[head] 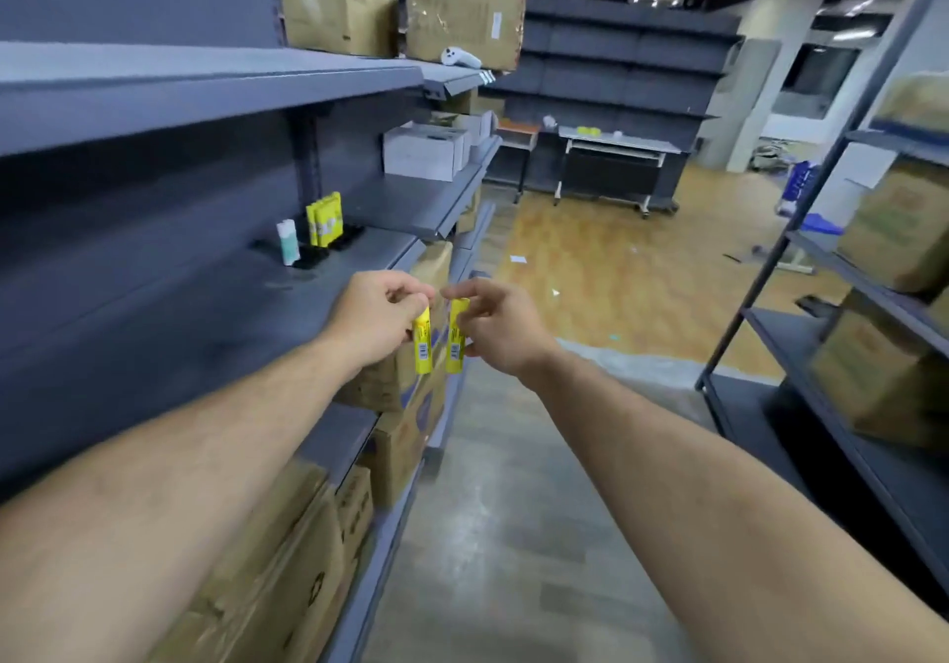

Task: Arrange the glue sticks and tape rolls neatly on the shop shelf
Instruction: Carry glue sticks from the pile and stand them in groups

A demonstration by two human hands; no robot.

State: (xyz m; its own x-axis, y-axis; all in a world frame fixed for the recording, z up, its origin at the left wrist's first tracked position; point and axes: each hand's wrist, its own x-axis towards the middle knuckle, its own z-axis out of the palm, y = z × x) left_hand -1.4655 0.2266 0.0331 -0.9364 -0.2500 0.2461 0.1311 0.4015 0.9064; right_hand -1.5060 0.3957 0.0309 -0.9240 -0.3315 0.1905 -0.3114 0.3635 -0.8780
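Observation:
My left hand (379,317) grips a yellow glue stick (422,344) by its top, the stick hanging upright. Beside it, my right hand (500,329) pinches a second yellow glue stick (455,339) the same way. Both sticks hover just past the front edge of the grey shop shelf (257,313). Further back on that shelf stand several yellow glue sticks (324,218) in a tight group, a white-and-teal stick (288,241) and flat black tape rolls (328,249).
Cardboard boxes (400,380) fill the lower shelves under my hands. White boxes (425,151) sit on the adjoining shelf, brown cartons (462,20) on top. A second rack (873,303) with cartons stands to the right across the aisle. Tables (616,149) stand at the far end.

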